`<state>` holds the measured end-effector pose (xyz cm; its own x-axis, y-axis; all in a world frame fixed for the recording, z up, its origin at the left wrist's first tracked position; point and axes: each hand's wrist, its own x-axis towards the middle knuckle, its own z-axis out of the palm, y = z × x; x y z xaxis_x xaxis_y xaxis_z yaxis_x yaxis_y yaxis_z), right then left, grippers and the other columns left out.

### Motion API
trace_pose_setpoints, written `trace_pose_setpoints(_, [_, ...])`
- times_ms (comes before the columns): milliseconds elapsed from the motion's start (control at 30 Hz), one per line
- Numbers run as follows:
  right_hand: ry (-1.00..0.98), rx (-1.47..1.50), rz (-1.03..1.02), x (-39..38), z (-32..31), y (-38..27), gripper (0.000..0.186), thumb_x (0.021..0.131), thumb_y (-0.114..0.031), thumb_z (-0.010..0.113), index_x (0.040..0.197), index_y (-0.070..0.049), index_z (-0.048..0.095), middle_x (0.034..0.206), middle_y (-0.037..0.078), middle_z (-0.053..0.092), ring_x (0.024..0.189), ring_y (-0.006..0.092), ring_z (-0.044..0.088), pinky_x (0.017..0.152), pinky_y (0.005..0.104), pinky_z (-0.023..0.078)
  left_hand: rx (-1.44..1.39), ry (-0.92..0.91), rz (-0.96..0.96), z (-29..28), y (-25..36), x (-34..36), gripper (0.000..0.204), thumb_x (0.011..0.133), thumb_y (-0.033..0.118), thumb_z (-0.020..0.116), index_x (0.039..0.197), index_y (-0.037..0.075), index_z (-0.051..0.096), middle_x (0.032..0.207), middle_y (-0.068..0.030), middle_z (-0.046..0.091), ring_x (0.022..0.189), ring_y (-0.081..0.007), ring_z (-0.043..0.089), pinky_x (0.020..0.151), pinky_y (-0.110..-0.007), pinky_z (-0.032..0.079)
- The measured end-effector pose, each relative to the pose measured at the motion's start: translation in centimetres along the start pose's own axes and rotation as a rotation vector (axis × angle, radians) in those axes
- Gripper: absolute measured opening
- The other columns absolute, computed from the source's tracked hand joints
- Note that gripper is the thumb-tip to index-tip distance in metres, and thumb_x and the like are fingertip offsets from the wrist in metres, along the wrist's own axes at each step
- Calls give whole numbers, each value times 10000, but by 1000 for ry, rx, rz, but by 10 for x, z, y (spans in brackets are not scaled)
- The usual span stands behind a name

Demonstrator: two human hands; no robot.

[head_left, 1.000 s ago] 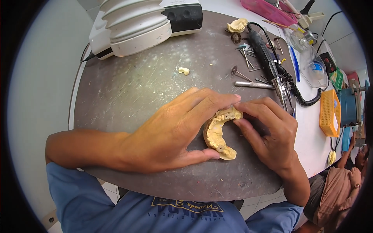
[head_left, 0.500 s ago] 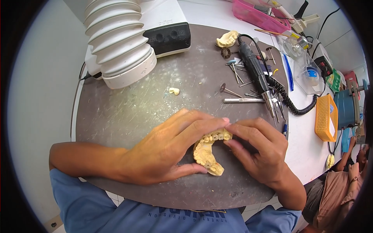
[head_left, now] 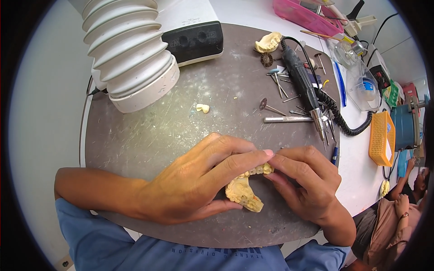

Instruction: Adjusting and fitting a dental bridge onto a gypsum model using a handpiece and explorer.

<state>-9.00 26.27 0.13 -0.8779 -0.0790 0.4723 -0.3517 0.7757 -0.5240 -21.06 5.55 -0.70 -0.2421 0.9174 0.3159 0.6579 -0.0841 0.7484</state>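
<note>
Together, the left hand (head_left: 190, 185) and right hand (head_left: 307, 183) clamp a yellow plaster dental cast (head_left: 246, 192) on the round grey work mat (head_left: 149, 131), fingertips meeting over its teeth; a black rotary handpiece (head_left: 305, 88), loose burs (head_left: 280, 86) and a white ribbed extraction hose (head_left: 129, 54) lie beyond

At about two o'clock on the white tabletop (head_left: 357, 149) lies a clear plastic bag (head_left: 361, 83) with a small blue-and-white label inside. Just beyond it, toward the rim, sits a small green packet (head_left: 391, 93). At five o'clock, pale lettering runs across the person's blue shirt (head_left: 221, 257). No screens show.
</note>
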Motion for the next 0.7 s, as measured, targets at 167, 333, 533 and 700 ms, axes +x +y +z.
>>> trace_pose_setpoints(167, [-15,6,-5,2,1,-1,395,704,0,803,1090,-23,721,906,88,687,742,206,652,624,301,521,-197,24,-59,-4,4,2,825,774,212,848,1434,-28,414,1344,-194,558,1218,-287,556,982,-357,469])
trace_pose_setpoints(333, [-8,6,-11,5,3,-3,398,713,8,792,1103,-28,722,907,86,684,742,207,651,623,301,521,-786,-47,-429,-12,1,6,583,957,-4,565,1486,-40,323,1358,-189,546,1285,-230,528,1040,-325,451])
trace_pose_setpoints(533, [32,-13,58,4,-6,-10,374,697,-106,848,1036,-17,717,907,78,679,732,197,647,625,301,522,-661,-226,-481,-37,-3,10,481,933,-10,617,1401,1,505,1234,-148,609,1131,-170,605,926,-260,522])
trace_pose_setpoints(700, [-296,-33,-58,-1,-26,-18,426,694,-364,855,949,-58,703,931,58,659,725,167,629,603,274,502,-545,-385,-416,-55,-9,18,359,901,1,674,1259,3,638,1147,-130,625,1029,-142,622,785,-227,575])
